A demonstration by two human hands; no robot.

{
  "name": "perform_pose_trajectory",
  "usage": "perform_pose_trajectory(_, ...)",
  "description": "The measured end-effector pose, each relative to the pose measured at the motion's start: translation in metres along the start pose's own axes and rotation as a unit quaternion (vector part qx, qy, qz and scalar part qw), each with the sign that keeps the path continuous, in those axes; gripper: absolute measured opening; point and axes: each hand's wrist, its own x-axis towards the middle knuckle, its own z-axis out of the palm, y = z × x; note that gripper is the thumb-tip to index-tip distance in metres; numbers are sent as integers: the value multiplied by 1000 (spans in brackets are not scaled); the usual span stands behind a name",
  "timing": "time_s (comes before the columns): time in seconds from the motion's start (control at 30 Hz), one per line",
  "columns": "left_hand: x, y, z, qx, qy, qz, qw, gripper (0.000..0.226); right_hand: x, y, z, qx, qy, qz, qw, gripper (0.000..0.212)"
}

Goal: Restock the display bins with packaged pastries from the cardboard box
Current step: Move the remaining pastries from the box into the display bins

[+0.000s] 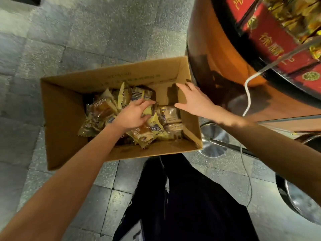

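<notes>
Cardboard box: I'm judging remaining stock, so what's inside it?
A loose heap of packaged pastries in yellow wrappers; the left hand pinches one, the right hand hovers open by the cardboard box's far right corner. Whatever lies beneath the heap and hands is covered.

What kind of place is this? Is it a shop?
Probably a snack shop or stall: a cardboard box of wrapped pastries sits on the stone floor beside a round stand with red bins full of yellow packets.

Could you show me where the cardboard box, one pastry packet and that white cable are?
cardboard box (64,119): head view, bare inside of its left wall.
pastry packet (101,108): head view, clear front of a packet at the pile's left.
white cable (249,98): head view, curved stretch right of the box.
</notes>
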Motion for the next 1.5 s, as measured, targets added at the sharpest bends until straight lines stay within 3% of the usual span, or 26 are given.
perform_pose_trajectory(0.4, 81, -24, 33, -5, -65, -30, 997, 52, 82, 16, 38, 62, -93, 47, 993, 90)
perform_pose_trajectory(0.67, 109, -64, 76, -59, -86, -58, 993, 54, 119, 38, 120, -8, -112, 41, 993, 91)
perform_pose_trajectory(0.87, 135, -99, 98, -89, -55, -66, 992, 53, 157, 52, 160, -54, -175, 36, 982, 90)
perform_pose_trajectory(1.13, 164, -124, 116, -119, -37, -63, 990, 53, 174, 60, 203, -119, -157, 23, 980, 82)
perform_pose_trajectory(1.27, 171, -131, 119, -148, -20, -75, 986, 53, 183, 62, 204, -82, -136, 51, 986, 70)
perform_pose_trajectory(1.43, 169, -133, 118, -253, 10, -119, 960, 52, 190, 58, 193, 77, -148, 55, 984, 65)
perform_pose_trajectory(1.5, 167, -136, 117, -266, 16, -118, 957, 51, 190, 53, 184, 120, -118, 47, 985, 57)
